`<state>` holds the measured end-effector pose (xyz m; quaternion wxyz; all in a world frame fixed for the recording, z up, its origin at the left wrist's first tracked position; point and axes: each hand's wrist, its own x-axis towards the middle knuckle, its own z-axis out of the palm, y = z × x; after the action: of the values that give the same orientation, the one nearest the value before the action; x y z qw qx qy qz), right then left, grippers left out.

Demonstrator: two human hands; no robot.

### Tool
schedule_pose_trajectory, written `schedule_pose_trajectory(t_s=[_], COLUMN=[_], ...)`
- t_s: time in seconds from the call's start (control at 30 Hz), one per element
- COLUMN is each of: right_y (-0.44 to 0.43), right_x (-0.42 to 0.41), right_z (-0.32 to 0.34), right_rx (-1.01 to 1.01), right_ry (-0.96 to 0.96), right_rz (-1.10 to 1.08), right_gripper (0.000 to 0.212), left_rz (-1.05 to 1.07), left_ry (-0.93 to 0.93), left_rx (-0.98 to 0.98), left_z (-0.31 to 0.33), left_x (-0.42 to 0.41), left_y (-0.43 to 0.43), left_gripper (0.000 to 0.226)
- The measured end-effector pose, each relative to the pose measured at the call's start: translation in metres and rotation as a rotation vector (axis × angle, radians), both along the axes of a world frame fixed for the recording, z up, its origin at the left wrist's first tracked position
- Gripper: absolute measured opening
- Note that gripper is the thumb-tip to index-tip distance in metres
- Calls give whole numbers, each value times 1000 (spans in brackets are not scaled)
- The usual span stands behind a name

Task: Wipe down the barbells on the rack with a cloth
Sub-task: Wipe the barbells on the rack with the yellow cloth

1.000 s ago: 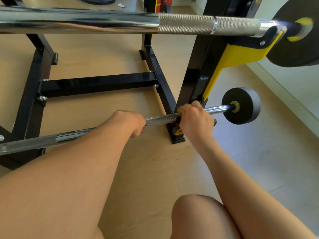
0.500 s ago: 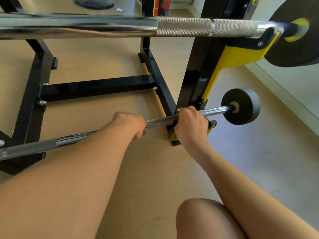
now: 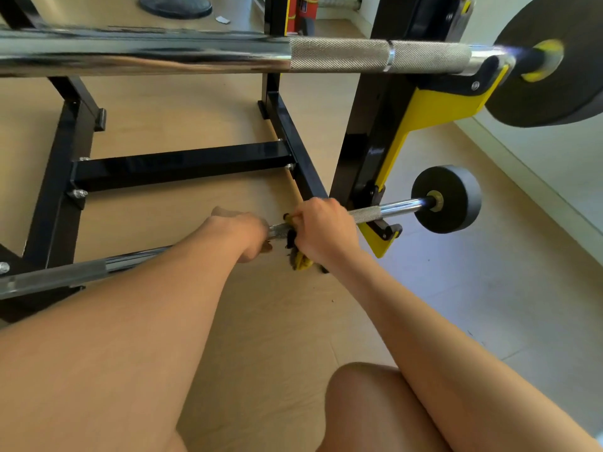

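Black and yellow rack takes up most of the view. The upper barbell lies across its top hook, with a big plate on the right end. The lower barbell sits way down on the low yellow hook with a small plate. Left hand is curled round that lower bar. Right hand is just beside it, fingers wrapped round the bar over the cloth, a yellow and dark bit hanging below the fist.
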<state>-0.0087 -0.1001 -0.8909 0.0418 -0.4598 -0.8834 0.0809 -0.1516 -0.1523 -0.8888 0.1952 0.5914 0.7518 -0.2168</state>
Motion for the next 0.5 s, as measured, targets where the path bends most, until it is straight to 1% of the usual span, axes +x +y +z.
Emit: schedule_pose_trajectory(t_s=[0.03,0.07,0.13,0.2,0.23,0.3,0.33,0.43,0.5], right_y=[5,10,11,4,-2,-16,-24,-51,-68], right_x=[3,7,12,3,-7,-31,-44,-83,-106], right_z=[0,0,0,1,3,9,12,16,11], right_rx=[24,58,94,58,21,-65,-99,-121,-118], right_ry=[0,-6,-53,-104,-121,-132,-135,-161,-145], right_rz=[-44,-104,-207,-208,-171,-69,-15,146,237], right_gripper=[8,6,20,29,27,14,11,13,11], left_rz=[5,26,59,79,112,186,225,367,453], left_ry=[-56,-133,-252,-296,-307,-304,-294,-299,-288], left_rx=[51,86,100,138,177,255,281,354,389], left_z=[0,2,8,16,20,25,25,26,27], left_x=[-6,-12,-25,-35,-41,-55,-64,-88,-101], left_y=[-6,-13,-26,-39,-46,-63,-73,-106,-126], left_gripper=[26,25,21,23,25,26,26,30,32])
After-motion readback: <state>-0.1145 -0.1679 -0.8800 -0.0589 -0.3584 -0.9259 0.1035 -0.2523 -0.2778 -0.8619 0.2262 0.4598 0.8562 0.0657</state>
